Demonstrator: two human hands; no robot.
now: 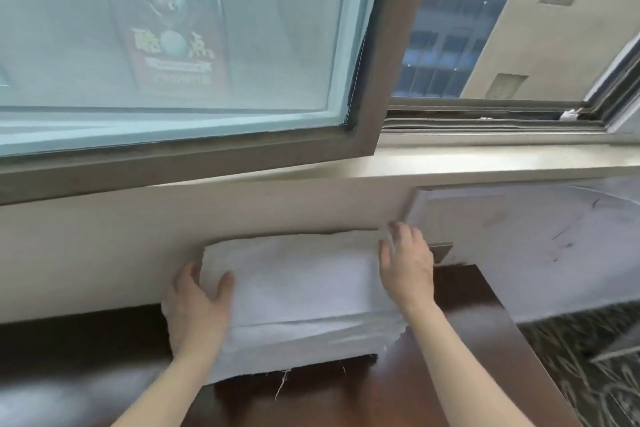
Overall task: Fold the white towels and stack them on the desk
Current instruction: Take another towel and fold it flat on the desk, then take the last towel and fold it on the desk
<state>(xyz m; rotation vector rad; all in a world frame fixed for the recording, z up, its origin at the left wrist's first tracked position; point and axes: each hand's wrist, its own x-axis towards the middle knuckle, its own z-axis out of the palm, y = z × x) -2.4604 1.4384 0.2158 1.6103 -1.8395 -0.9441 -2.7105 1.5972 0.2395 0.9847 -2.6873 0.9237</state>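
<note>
Dark wooden desk (433, 374) below a window (173, 45), backed by a pale wall (104, 253). On it, pushed up to that wall: white towel (304, 291), folded into a flat oblong, layers showing along the near edge, loose threads trailing off it. Long axis left to right, parallel to the wall and square across the line of both forearms; straight ahead, between the two hands.

Left hand (197, 312) at the left short end: thumb laid over the top, fingers gone round the end, clasping it by the look. Right hand (407, 263) at the far right corner: flat on top, fingers (398, 232) straight and pointing at the wall, holding nothing, only pressing. Left sits nearer the body, right reaches deeper. Each already touching its own end, so neither much closer than the other.

Likely step: squaring or settling the folded piece in place. Next move probably turns on that crosswise lie: any slide or straightening to be driven from both short ends together, or the oblong skews.

Further out: bare desk on the near side, patterned carpet (588, 374) off to the right.
</note>
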